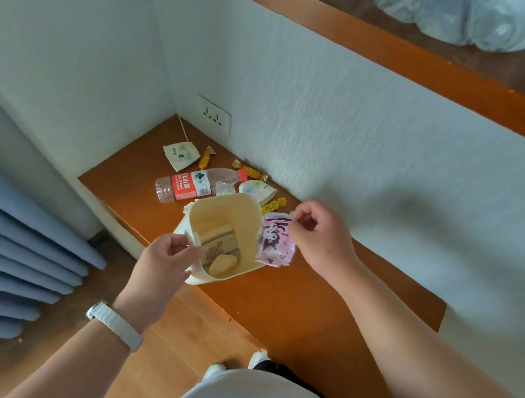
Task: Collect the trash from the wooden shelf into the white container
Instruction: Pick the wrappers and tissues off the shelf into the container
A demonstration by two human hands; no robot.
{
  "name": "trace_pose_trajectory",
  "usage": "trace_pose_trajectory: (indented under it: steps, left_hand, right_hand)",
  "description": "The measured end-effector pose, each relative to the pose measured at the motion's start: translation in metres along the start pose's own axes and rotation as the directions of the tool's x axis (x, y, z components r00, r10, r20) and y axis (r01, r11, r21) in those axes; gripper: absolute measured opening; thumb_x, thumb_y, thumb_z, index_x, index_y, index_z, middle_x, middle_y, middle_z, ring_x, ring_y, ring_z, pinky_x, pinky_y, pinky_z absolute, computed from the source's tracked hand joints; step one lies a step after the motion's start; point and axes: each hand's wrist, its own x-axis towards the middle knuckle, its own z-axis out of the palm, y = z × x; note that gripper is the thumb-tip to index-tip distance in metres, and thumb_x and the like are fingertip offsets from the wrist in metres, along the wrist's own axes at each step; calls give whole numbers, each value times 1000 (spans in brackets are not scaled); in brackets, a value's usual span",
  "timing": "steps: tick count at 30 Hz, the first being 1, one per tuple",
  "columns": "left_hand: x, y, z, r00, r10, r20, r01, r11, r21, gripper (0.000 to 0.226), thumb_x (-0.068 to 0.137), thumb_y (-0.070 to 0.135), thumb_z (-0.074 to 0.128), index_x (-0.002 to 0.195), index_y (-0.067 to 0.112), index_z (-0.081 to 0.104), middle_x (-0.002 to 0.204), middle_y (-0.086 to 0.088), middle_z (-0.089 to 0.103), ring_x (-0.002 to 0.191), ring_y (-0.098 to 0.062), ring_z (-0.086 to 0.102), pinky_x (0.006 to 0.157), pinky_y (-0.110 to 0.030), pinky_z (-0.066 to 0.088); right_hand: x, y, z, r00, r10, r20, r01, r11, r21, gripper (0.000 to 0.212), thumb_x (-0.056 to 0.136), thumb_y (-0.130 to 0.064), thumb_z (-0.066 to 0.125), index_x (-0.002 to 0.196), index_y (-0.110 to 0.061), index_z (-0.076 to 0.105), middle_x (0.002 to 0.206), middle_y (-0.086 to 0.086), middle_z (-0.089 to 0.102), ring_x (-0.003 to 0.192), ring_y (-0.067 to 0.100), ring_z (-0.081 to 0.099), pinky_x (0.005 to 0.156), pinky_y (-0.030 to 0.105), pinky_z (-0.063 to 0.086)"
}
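Right hand up, fingers pinched on the top edge of a pink printed wrapper, and the wrapper hangs down from that pinch with its long axis near vertical, just outside the right-hand wall of the white container. That is the relation that matters: the container's open mouth lies immediately to the left of the right hand, so the wrapper looks to need only a short carry leftward over the rim and a release. Left hand is closed on the container's near-left rim, holding it tilted with the mouth facing up toward the camera; inside, a printed paper piece and a pale rounded item already sit at the bottom. Beyond both hands, farther along the wooden shelf toward the corner, plenty of trash waits: a crushed plastic bottle lying on its side just past the container, two white sachets, several gold-wrapped candies near the wall, a thin stick leaning in the corner. By my read the job is early on, and the right hand is the nearer one for each of those pickups.
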Motion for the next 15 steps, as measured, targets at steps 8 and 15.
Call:
trace_pose_trajectory:
  steps: [8, 15]
  left_hand:
    - [0, 2, 2, 1000, 13, 28, -13, 1000, 9, 20, 94, 24, 71, 110, 18, 61, 107, -3, 73, 100, -21, 70, 85, -38, 62]
    - [13, 4, -4, 999, 5, -35, -4, 1000, 25, 14, 92, 25, 73, 102, 22, 64, 102, -5, 75, 100, -26, 72, 91, -49, 62]
  right_hand:
    - [12, 6, 36, 989, -83, 121, 103, 980, -167, 9, 91, -30, 62, 96, -23, 60, 87, -14, 59, 77, 11, 60, 71, 40, 56]
    - [27, 30, 35, 985, -40, 168, 74, 977, -200, 36, 96, -47, 50, 120, -22, 56, 105, -9, 57, 88, 9, 57, 76, 33, 54]
